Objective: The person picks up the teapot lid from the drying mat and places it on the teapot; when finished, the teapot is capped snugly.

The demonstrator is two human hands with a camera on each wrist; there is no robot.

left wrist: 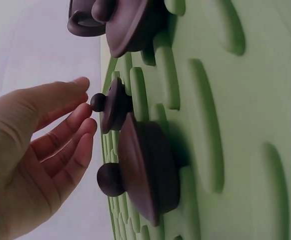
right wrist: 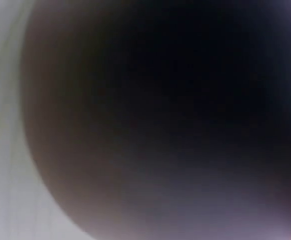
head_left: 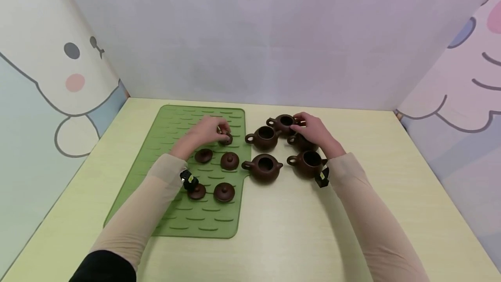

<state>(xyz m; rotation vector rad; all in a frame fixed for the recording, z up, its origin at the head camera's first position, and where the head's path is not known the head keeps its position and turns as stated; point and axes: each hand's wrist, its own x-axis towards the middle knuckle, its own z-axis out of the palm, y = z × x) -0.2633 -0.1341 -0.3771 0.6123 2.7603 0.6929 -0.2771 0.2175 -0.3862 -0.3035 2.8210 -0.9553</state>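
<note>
My left hand (head_left: 205,132) is over the green mat, its thumb and fingertips at the knob of a small dark brown lid (head_left: 225,139). In the left wrist view the left hand (left wrist: 45,145) has relaxed, bent fingers beside the knob of that lid (left wrist: 114,106), which lies on the mat; contact is unclear. At the rearmost brown teapot (head_left: 285,123), my right hand (head_left: 313,132) has thumb and fingers around its spout side, above another teapot (head_left: 302,143). The right wrist view shows only a blurred, dark rounded surface (right wrist: 75,150); the hand is hidden there.
More lids lie knob up on the green mat (head_left: 172,225), including a larger one (head_left: 229,160) and a front one (head_left: 224,192). Right of the mat stand three other lidless teapots (head_left: 265,142), (head_left: 266,176), (head_left: 307,169) on the pale table (head_left: 282,229). A wall rises behind.
</note>
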